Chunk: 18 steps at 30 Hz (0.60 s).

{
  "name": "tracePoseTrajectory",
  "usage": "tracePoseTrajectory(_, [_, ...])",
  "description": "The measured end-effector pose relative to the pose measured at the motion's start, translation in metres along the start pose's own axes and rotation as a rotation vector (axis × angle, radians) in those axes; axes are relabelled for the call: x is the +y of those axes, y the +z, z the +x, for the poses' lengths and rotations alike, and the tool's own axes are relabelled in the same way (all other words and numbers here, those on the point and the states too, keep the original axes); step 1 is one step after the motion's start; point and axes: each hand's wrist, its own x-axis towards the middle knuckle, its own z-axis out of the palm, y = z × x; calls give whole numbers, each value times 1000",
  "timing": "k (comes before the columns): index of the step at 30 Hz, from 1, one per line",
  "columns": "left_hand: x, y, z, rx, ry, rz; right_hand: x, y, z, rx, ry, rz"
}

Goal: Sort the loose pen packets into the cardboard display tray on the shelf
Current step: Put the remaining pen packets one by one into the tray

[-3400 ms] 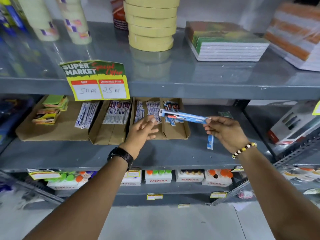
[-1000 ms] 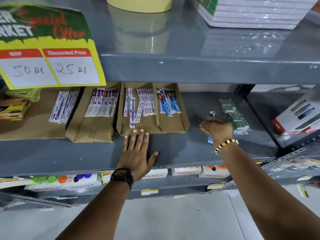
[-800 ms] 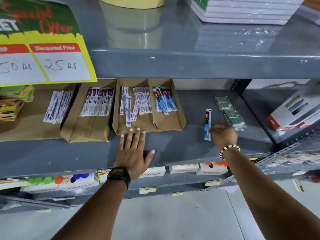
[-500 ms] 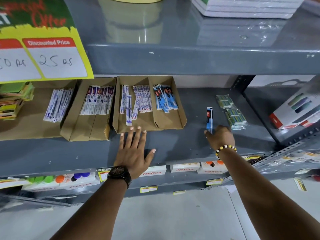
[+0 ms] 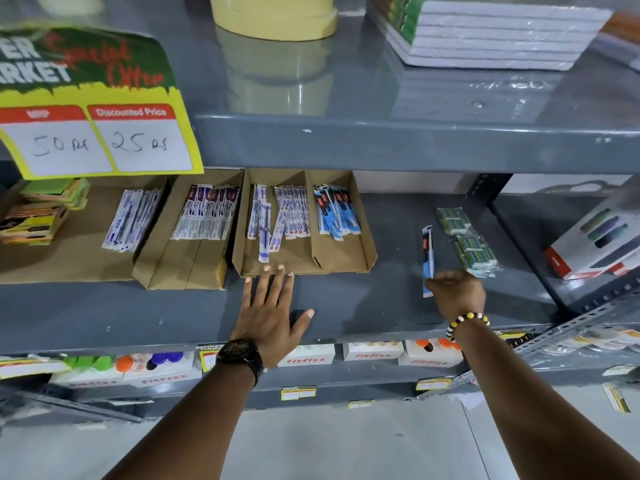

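The cardboard display tray [image 5: 369, 251] sits on the middle shelf with three compartments. White pen packets [image 5: 291, 220] fill the left and middle ones, and blue pen packets [image 5: 337, 216] lie in the right one. One loose blue pen packet [image 5: 427, 251] lies lengthwise on the grey shelf to the tray's right. My right hand [image 5: 457, 292] is at its near end, fingers pinched on it. My left hand [image 5: 270, 313] rests flat on the shelf, fingers spread, fingertips touching the tray's front edge.
Green wrapped packets [image 5: 467, 240] lie just right of the loose packet. A second cardboard tray [image 5: 194, 261] of packets stands to the left. The upper shelf edge [image 5: 381, 143] and a yellow price sign [image 5: 97, 109] hang overhead. A white box [image 5: 595, 244] sits far right.
The blue packet held in the air earlier is no longer in my right hand. That hand drew back toward the shelf front and closed on the loose packet's near end. My left hand now lies flat.
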Motion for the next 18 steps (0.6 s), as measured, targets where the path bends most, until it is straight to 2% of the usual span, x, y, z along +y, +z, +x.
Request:
tracePoseTrajectory(3, [-1, -4, 2, -6, -44, -137, 1, -12, -5, 0, 30, 250])
tracePoseTrajectory(7, [-2, -24, 2, 151, -172, -665, -24, -34, -22, -168, -14, 709])
tracePoseTrajectory(9, [2, -43, 0, 98, -222, -938, -37, -45, -33, -275, -68, 840])
tracePoseTrajectory(11, [5, -64, -2, 46, -237, -1092, -49, -54, -45, -372, -113, 881])
tracePoseTrajectory(15, [5, -98, -2, 48, -218, -1187, -72, -61, -66, -494, -186, 892])
tracePoseTrajectory(18, [8, -127, -3, 57, -225, -1366, -83, -61, -78, -566, -219, 861])
